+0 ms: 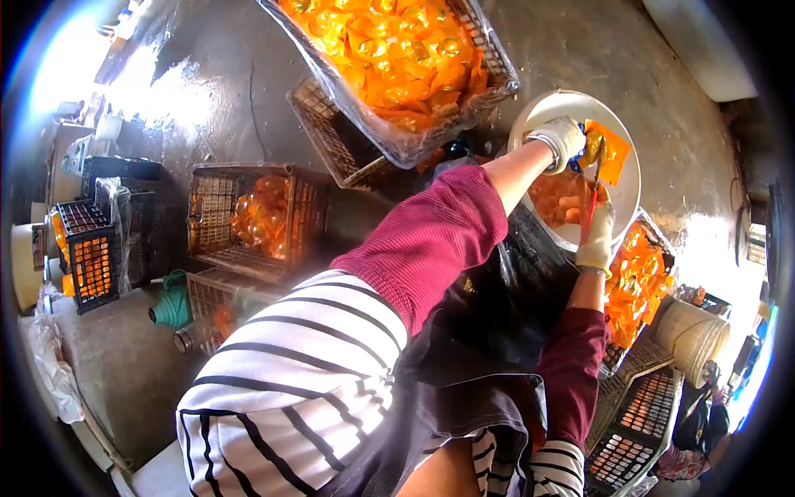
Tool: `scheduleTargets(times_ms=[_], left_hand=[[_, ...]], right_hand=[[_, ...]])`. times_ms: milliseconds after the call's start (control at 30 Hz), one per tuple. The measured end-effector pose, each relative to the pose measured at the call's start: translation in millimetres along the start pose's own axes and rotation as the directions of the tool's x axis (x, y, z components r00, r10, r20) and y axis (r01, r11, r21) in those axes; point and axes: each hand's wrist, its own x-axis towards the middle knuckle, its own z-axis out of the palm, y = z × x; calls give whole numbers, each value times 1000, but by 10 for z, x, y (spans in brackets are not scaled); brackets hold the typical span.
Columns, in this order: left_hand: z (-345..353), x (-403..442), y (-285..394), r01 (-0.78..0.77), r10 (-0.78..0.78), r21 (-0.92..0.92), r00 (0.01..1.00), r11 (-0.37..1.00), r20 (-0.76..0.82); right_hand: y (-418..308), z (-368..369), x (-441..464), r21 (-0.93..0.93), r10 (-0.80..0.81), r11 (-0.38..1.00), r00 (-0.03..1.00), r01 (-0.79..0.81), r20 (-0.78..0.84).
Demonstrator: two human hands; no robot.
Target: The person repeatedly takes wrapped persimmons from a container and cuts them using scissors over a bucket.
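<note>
My left hand [559,142], in a white glove, is closed at the rim of a white bucket [627,199]. Its fingers grip an orange plastic packet [611,157] with a shiny, yellowish bulge. A small blue patch shows by the fingertips. Below it, my right hand [598,232], also gloved, is wrapped round a red-handled tool [590,207] that looks like scissors. The dark blades point up and lie against the packet; whether they cut into it I cannot tell. Reddish-orange pieces [559,199] lie in the bucket under both hands.
A plastic-lined crate [507,79] heaped with orange packets stands ahead, over another crate [319,124]. More orange packets [638,277] lie right of the bucket. Crates [240,170] stand left, near a green container [171,298]. Another person's sleeve [686,464] shows at lower right.
</note>
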Motion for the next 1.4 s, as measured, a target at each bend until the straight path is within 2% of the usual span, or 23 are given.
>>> scheduleTargets(times_ms=[100,133,267,367,400,433,500,533,600,700,767,800,833,867,900,967,1033,1133,1167,1233,1300,1367,1400], left_hand=[[-105,-155,45,66,-57,-142,996,988,67],[-118,-178,65,19,-16,-33,997,999,79],[-143,-214,67,4,-31,-161,986,987,-166],[-349,-276,214,241,-302,-473,952,848,-57],[72,61,-62,23,-122,-960,992,279,-12],[60,-96,49,-38,176,-985,982,-170,-69],[-120,-382,216,-40,187,-999,982,37,-33],[-134,-358,278,-38,181,-995,983,93,-21],[-156,-291,225,-111,162,-870,986,480,-36],[-131,-269,214,-77,64,-616,997,784,-42],[-26,-149,181,-115,76,-451,992,885,-104],[104,-31,91,-122,86,-546,992,829,-91],[88,-69,121,-112,77,-497,993,860,-91],[72,-104,150,-102,68,-447,994,889,-90],[-109,-244,225,-74,48,-235,992,969,-116],[-119,-185,229,15,-22,-111,997,994,-70],[76,15,88,-9,11,31,997,999,-80],[101,-2,58,59,-70,-200,996,978,-47],[-68,-160,220,206,-207,-371,978,906,38],[100,-75,87,82,-109,-569,994,818,-14],[226,-162,124,59,-50,-956,998,288,47],[49,-446,374,162,0,-924,985,-346,172],[69,-437,355,190,22,-947,981,-259,191]], right_hand=[[-5,153,-12,3,-90,996,991,91,-99],[-34,152,-12,5,-51,999,995,51,-87],[-257,102,-158,11,27,1000,999,-27,39],[-299,147,-188,104,70,991,994,-79,81],[-293,148,-175,149,85,984,993,-97,82],[-259,156,-150,179,81,980,997,-82,16],[-187,200,-100,234,78,971,991,-51,-107],[-190,153,-126,348,75,932,994,-97,77],[-267,220,-140,273,121,954,992,-121,17],[-264,206,-122,205,131,970,991,-132,17],[-116,73,-76,233,125,963,991,-132,44],[-88,22,-51,204,117,971,992,-123,41],[-193,111,-136,-169,-115,981,989,97,-98],[-150,89,-107,52,-7,999,995,12,-103],[-99,33,-78,273,93,960,991,-65,-92],[-129,-19,-69,22,104,994,994,-103,-46],[-54,-38,-33,-28,87,996,994,-89,-63],[-129,-52,-50,16,136,991,989,-136,-52],[-45,-115,9,-110,51,992,998,-56,-49],[121,-198,107,-223,-61,974,997,52,-37],[27,-123,38,-71,-59,996,996,54,-69],[47,-129,56,83,-4,997,997,11,-83],[73,-132,107,92,19,996,997,-12,-74]])
